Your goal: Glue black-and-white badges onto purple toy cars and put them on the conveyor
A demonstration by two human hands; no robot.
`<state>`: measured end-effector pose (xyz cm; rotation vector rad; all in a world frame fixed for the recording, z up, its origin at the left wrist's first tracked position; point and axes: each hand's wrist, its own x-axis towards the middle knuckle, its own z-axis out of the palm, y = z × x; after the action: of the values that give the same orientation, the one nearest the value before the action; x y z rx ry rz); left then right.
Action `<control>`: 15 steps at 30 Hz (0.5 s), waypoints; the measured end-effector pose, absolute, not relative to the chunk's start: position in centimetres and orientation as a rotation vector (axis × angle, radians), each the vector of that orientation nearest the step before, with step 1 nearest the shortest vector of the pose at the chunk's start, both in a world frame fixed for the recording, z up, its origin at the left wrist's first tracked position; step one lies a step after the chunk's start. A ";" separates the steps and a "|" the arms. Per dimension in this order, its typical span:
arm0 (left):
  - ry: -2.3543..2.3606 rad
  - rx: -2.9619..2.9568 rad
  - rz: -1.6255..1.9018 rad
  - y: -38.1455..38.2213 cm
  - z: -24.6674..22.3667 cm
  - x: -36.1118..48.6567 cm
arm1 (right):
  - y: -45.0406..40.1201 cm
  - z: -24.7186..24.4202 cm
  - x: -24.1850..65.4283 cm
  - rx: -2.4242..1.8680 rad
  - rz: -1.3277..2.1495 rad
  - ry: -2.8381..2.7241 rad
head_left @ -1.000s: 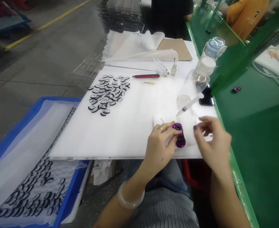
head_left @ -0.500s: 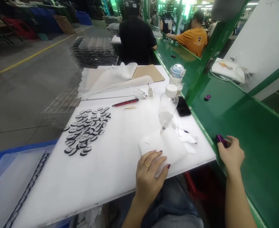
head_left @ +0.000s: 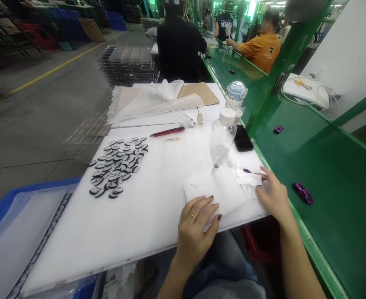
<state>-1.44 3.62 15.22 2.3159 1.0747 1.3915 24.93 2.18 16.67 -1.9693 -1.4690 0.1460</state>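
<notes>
My left hand (head_left: 198, 226), with a gold ring, lies on the near edge of a folded white pad (head_left: 223, 187), its fingers spread. At the table's right edge, my right hand (head_left: 274, 197) is at the end of a crumpled white tissue (head_left: 248, 177), thumb and fingers apart around it. A dark tip shows by the tissue. Right of that hand, a purple toy car (head_left: 303, 193) rests on the green conveyor belt (head_left: 332, 224). A small pen-like tool (head_left: 215, 167) lies on the pad in front of a clear bottle with a white cap (head_left: 224, 135).
Many small black-edged pieces (head_left: 117, 166) are spread on the white table (head_left: 158, 207). Beyond are a red pen-shaped cutter (head_left: 167, 132), a phone (head_left: 243, 139) and a blue-lidded cup (head_left: 235, 93). Another purple car (head_left: 278, 129) sits farther up the belt. Co-workers sit ahead.
My right hand has let go of the purple toy car on the belt and moved left to the tissue. My left hand stays on the pad. The view has shifted slightly.
</notes>
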 end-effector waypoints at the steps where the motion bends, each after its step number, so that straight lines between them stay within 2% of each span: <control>1: 1.074 2.316 1.392 3.6 15.2 -1.4 | 2.2 16.7 25.6 -1.988 0.140 -1.436; 7: 1.077 2.310 1.407 3.7 15.4 -1.3 | 2.3 16.5 29.0 -2.079 0.119 -1.114; 10: 1.094 2.316 1.380 3.7 15.2 -1.3 | 2.0 17.5 28.2 -1.892 0.033 -1.053; 12: 1.112 2.317 1.365 3.7 15.1 -1.3 | 1.8 18.8 26.1 -1.680 0.095 -1.252; 15: 1.142 2.320 1.371 3.6 15.1 -1.4 | 2.2 20.5 21.7 -1.375 0.387 -1.791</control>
<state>-1.36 3.65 15.11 2.3202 1.1415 1.3708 21.72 2.22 20.46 -1.3754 -1.7914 0.3865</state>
